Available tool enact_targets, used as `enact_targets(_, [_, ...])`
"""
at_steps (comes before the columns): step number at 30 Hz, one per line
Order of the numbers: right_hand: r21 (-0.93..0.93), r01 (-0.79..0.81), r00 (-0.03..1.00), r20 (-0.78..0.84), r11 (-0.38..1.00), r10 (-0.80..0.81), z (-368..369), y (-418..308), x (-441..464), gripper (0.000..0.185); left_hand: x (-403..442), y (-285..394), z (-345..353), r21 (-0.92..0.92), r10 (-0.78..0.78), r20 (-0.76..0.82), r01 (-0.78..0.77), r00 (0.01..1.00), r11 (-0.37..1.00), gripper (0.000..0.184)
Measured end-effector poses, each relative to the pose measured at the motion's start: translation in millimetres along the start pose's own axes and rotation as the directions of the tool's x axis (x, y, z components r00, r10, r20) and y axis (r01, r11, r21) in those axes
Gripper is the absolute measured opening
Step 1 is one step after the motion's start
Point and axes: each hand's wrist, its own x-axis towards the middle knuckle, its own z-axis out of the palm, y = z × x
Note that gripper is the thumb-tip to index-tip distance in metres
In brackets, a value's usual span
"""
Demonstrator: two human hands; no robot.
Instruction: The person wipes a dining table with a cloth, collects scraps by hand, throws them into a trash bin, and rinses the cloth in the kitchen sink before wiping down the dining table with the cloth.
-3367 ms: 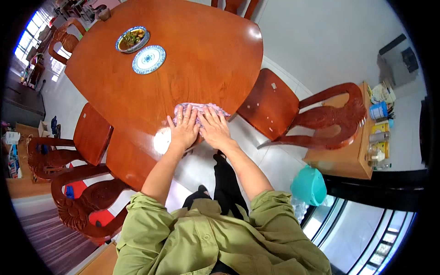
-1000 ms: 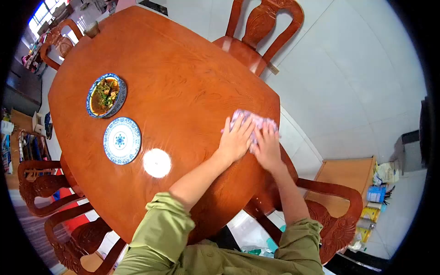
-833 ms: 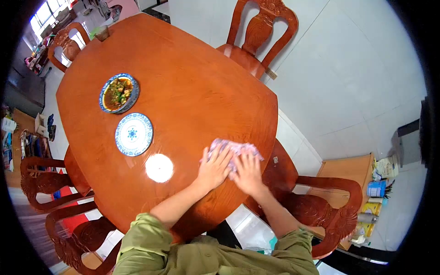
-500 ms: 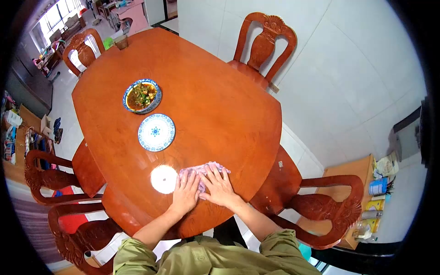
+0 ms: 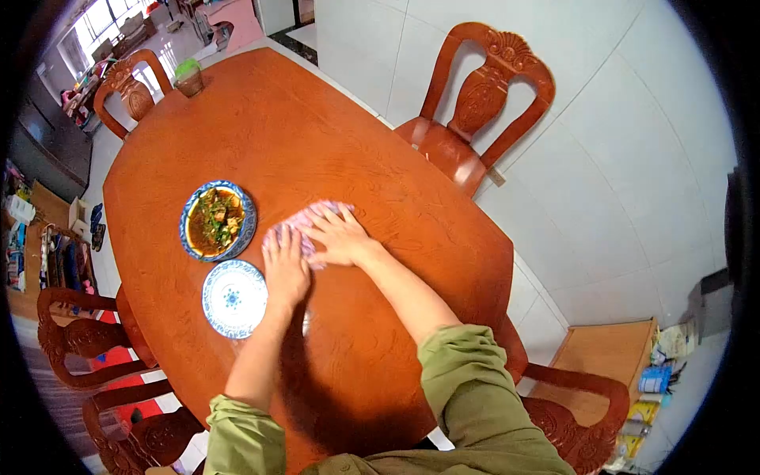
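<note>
Cloth (image 5: pixel 299 219) has shifted close to the bowl (image 5: pixel 252 218) left of my hands. Left hand (image 5: pixel 286 273), right hand (image 5: pixel 342 241) open, pressing cloth flat. Probably light, limp; press mid-cloth.

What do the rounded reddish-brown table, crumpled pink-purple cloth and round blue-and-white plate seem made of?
Table: wood or veneer, apparently varnished; visible grain, highlight. Cloth: soft fabric, matte, wrinkled; fibre unclear. Plate: probably glazed ceramic; smooth, pale, patterned face.
</note>
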Motion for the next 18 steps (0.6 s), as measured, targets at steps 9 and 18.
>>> enact_targets(9, [-0.125,-0.269,0.963,-0.038,0.955,0.266,-46,114,13,0.063,153,51,48,0.075,0.094,0.038,-0.097,0.995,0.992,0.051])
enact_targets(18, [-0.129,-0.400,0.889,-0.294,0.907,0.350,-24,127,-226,0.068,57,227,60,-0.160,0.429,-0.010,-0.425,0.903,0.891,0.051])
